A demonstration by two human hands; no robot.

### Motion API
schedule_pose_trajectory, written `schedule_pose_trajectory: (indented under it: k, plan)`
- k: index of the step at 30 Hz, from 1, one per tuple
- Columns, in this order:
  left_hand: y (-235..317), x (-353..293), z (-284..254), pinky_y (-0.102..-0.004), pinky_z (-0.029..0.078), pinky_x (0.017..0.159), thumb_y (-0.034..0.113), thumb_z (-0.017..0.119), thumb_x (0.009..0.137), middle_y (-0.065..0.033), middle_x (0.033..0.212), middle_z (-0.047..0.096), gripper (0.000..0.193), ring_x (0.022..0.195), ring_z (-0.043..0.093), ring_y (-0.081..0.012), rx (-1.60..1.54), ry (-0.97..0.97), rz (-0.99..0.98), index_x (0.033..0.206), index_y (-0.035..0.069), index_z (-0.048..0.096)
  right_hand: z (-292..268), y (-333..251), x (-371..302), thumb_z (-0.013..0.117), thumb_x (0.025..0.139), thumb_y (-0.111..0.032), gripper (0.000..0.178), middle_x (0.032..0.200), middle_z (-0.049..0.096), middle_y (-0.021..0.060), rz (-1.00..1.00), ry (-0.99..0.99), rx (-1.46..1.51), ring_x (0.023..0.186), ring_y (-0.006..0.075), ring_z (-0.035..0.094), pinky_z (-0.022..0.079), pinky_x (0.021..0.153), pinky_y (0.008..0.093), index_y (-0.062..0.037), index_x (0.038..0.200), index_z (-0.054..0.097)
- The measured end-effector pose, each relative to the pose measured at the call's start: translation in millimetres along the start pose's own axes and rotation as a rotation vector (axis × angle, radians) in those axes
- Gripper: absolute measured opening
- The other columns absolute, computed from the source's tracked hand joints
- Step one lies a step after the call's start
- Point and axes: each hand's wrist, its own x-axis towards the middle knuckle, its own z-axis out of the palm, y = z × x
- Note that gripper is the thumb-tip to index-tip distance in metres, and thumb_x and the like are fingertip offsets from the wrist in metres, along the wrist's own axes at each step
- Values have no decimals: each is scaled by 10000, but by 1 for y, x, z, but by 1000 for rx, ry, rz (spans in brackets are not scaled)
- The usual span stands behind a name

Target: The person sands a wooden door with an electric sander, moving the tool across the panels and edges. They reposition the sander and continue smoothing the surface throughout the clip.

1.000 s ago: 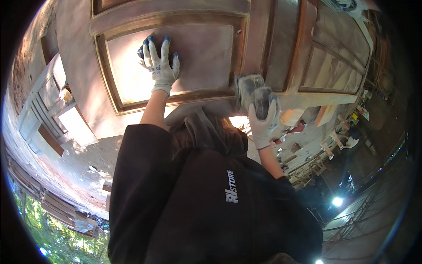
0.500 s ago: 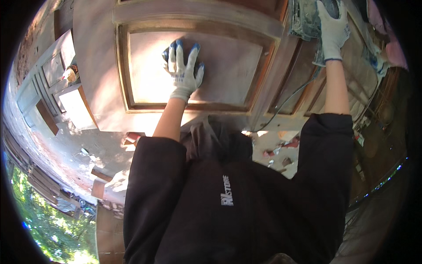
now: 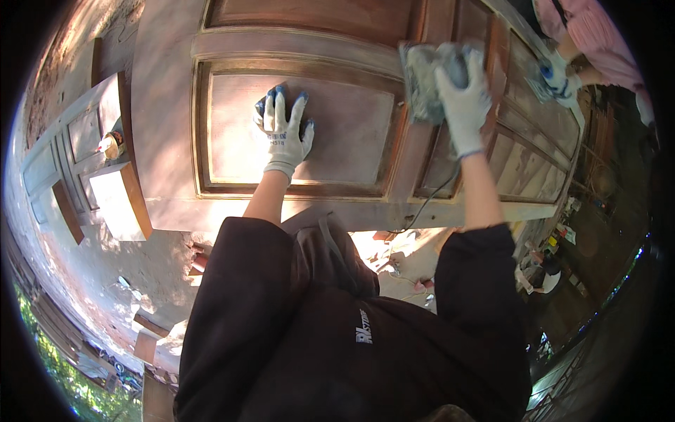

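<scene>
A brown wooden panelled door (image 3: 165, 141) lies flat before me. My left hand (image 3: 283, 137), in a white glove with blue fingertips, rests with fingers apart on a sunlit recessed panel (image 3: 337, 133), holding nothing. Farther right, my right hand (image 3: 465, 105), gloved alike, grips a dusty electric sander (image 3: 424, 83) from above. The sander stands on the door's frame just right of that panel, slightly blurred. From it a dark cord (image 3: 429, 200) runs back toward the near edge of the door.
At the upper right another person in pink (image 3: 590, 32) has a gloved hand (image 3: 560, 79) on the door's far end. More door panels (image 3: 60, 158) and a board (image 3: 116, 200) stand at left, with a small round container (image 3: 111, 145) on them. Scraps (image 3: 422, 285) litter the ground.
My right hand and the sander have moved left and nearer to me across the door. My left hand stays on the panel. The other person now shows more fully as the view has shifted.
</scene>
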Motion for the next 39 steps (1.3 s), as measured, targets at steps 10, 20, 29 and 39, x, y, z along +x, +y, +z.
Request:
schedule_pose_trajectory:
  k: [10, 20, 29, 39]
  plan:
    - [0, 1, 0, -614, 188, 1147, 385, 639, 836, -175, 1542, 334, 605, 1422, 293, -371, 53, -74, -20, 1419, 283, 515, -78, -25, -254, 834, 719, -245, 627, 1263, 583, 239, -43, -75, -16, 1112, 415, 608, 530, 916, 474, -58, 1258, 575]
    - [-2, -7, 0, -629, 212, 1126, 389, 668, 793, -167, 1546, 340, 609, 1401, 322, -380, 68, -98, -73, 1386, 296, 561, -40, -16, -125, 840, 732, -224, 637, 1243, 611, 230, -90, -92, -5, 1118, 408, 609, 514, 946, 469, -11, 1269, 573]
    - [3, 3, -9, -635, 224, 1123, 407, 646, 834, -190, 1534, 345, 621, 1415, 317, -372, 68, -155, -41, 1430, 309, 503, 28, 39, 99, 791, 769, -350, 675, 1276, 641, 177, -48, 93, -8, 1182, 330, 612, 481, 1002, 412, -84, 1351, 577]
    - [-2, 1, -2, -596, 232, 1130, 324, 655, 832, -228, 1491, 392, 571, 1374, 356, -412, 50, 42, 64, 1386, 224, 559, -19, -16, -1, 748, 798, -273, 560, 1180, 656, 173, 67, 96, 75, 1113, 353, 629, 507, 948, 435, -109, 1306, 579]
